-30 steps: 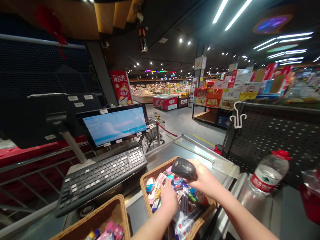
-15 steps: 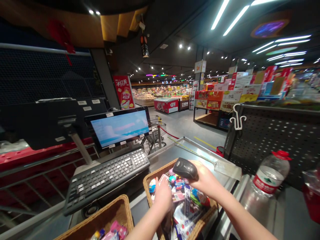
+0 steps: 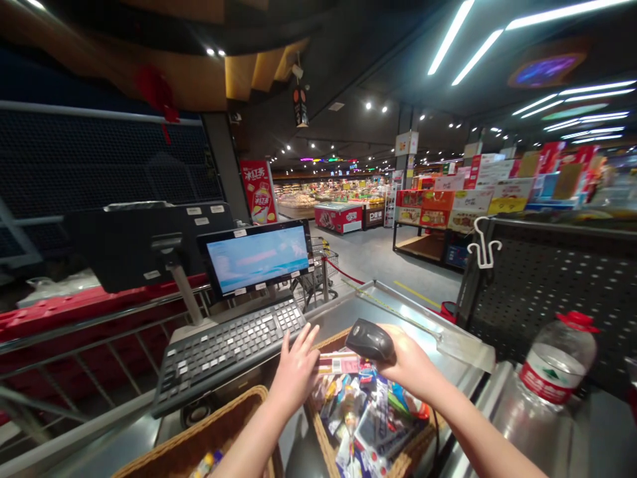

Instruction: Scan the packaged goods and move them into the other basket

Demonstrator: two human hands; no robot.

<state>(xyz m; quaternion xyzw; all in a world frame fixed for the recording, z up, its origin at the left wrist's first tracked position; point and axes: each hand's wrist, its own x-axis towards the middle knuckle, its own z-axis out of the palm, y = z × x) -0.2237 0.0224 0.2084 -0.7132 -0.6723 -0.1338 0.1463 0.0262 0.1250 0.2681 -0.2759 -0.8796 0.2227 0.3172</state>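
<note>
My right hand (image 3: 409,365) grips a black handheld barcode scanner (image 3: 369,340), its head above the wicker basket (image 3: 323,438) of packaged sweets and snacks. To the left, my left hand (image 3: 294,372) is at the basket's upper left edge, several fingers stretched toward the keyboard. A flat pink pack (image 3: 346,364) with its barcode facing up juts from the thumb side of this hand, below the scanner head. How the thumb grips it is partly hidden. Under the pack, colourful wrappers (image 3: 368,411) fill the basket.
A second wicker basket (image 3: 249,405) holds a few small items at lower left. The keyboard (image 3: 233,345) and monitor (image 3: 259,259) stand beyond it. On the right are a large water bottle (image 3: 557,362) and a perforated black panel (image 3: 547,285). The metal counter (image 3: 398,312) extends ahead.
My left hand has come up and left out of the basket, bringing the pink pack with its barcode into sight. The scanner stays over the basket. The view has turned slightly left.
</note>
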